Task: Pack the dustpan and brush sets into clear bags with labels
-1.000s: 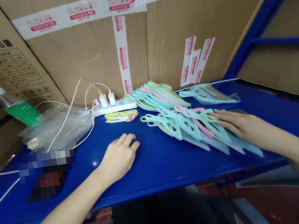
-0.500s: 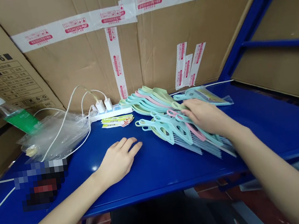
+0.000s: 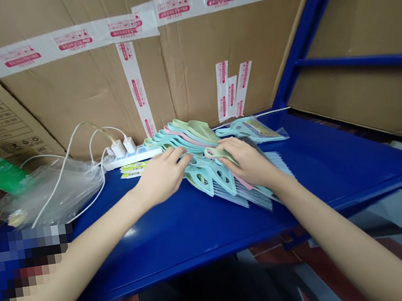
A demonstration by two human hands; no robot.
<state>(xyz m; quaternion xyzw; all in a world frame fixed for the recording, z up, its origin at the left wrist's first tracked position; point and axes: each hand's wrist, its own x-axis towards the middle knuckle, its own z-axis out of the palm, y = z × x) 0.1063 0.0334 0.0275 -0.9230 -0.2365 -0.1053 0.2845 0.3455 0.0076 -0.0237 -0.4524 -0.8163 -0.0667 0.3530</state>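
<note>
My right hand (image 3: 249,161) is closed around the green hand brush (image 3: 218,153); its looped handle end sticks out to the left, and pale bristles show beyond the hand. Beneath lie several hand brushes (image 3: 223,179) in light blue, pink and green, overlapping, with bristles toward the lower right. My left hand (image 3: 163,175) hovers by the left ends of their handles, fingers apart and slightly bent, holding nothing I can see. Behind both hands rests a fanned row of small dustpans (image 3: 184,135) in green, blue and pink.
A bagged blue dustpan set (image 3: 253,128) lies at the back right of the blue table (image 3: 198,240). On the left are a power strip (image 3: 134,157) with white cables, yellow packets (image 3: 132,169), clear plastic bags (image 3: 68,189) and a green-labelled bottle (image 3: 0,173). Cardboard stands behind.
My left hand has moved up and right to the brush handles. My right hand has lifted the green brush slightly off the pile. The view has turned a little to the right.
</note>
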